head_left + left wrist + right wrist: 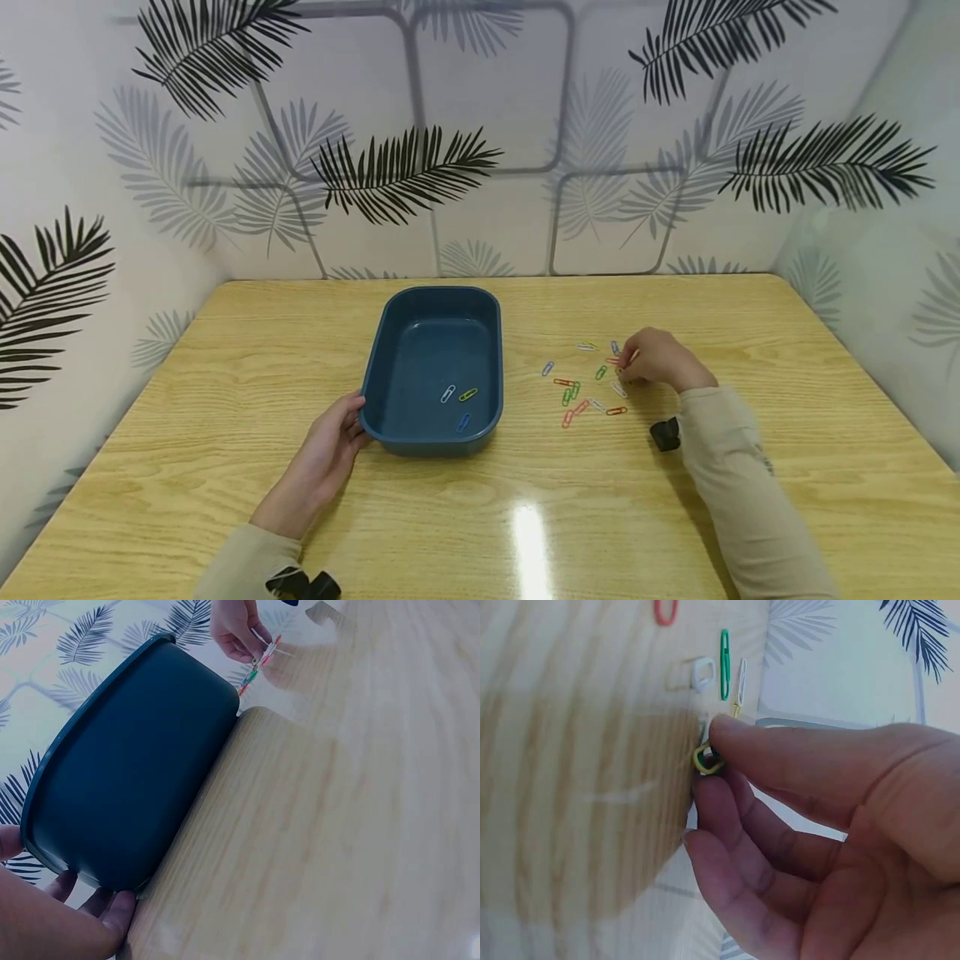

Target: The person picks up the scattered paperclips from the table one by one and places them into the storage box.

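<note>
My left hand [330, 454] holds the near left corner of a dark blue plastic bin [378, 367], thumb at its rim and fingers against the outer wall. Inside the bin lie a white paper clip [447, 393], a yellow paper clip [468, 394] and a blue paper clip [463, 422]. Over on the right, my right hand [660, 360] is low at the tabletop, among scattered paper clips. In the right wrist view its thumb and forefinger pinch another yellow paper clip [707, 760], partly hidden by the fingertips.
Several loose paper clips, such as a green one [602, 372] and a red one [617, 411], lie on the wooden table [420, 525] right of the bin. A leaf-patterned wall [510, 225] borders the table's far edge.
</note>
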The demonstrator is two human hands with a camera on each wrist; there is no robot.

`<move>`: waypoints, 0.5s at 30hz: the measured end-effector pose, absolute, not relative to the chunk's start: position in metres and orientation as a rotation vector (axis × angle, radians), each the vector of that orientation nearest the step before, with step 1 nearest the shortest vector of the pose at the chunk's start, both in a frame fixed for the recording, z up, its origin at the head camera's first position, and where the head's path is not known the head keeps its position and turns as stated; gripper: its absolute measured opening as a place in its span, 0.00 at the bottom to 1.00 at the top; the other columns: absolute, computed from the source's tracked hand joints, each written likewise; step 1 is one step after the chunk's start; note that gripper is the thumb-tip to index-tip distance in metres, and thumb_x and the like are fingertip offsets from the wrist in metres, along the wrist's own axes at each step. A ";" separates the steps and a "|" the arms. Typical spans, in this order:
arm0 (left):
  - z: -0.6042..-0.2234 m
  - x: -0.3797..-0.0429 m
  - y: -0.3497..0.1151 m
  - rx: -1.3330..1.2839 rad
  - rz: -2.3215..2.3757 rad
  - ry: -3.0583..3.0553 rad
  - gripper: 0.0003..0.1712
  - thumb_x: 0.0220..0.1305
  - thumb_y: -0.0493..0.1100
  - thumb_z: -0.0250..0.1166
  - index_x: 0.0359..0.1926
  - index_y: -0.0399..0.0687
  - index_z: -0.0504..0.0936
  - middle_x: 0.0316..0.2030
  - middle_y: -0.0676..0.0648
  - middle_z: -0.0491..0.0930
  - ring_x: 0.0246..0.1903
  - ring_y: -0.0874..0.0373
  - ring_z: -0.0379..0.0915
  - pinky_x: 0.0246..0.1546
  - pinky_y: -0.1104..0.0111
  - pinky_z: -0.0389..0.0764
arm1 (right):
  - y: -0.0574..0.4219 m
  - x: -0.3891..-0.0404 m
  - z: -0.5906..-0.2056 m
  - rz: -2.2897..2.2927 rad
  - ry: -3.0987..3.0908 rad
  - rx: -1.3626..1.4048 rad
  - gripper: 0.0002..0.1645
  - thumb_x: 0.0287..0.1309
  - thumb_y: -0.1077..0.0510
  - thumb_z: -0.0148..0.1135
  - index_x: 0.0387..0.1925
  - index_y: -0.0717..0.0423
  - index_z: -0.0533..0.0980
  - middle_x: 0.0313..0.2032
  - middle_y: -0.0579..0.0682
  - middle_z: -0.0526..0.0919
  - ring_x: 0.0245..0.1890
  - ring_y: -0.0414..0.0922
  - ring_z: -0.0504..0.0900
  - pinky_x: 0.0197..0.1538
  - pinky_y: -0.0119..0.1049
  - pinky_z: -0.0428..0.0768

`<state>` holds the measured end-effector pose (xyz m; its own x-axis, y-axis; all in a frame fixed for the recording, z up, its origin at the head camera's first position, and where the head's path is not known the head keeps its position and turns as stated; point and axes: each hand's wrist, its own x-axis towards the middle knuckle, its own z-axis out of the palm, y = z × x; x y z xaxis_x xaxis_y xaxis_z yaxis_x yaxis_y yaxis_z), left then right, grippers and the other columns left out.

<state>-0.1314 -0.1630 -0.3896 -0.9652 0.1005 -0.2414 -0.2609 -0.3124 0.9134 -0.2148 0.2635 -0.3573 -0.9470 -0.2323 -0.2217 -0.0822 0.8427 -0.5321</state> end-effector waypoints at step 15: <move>-0.389 -0.131 -0.161 -0.213 2.384 1.672 0.13 0.75 0.40 0.46 0.51 0.39 0.72 0.38 0.51 0.79 0.41 0.59 0.71 0.45 0.70 0.72 | 0.258 -0.214 -0.359 -0.674 2.832 -0.270 0.03 0.51 0.67 0.67 0.28 0.65 0.80 0.30 0.56 0.81 0.27 0.47 0.75 0.32 0.40 0.75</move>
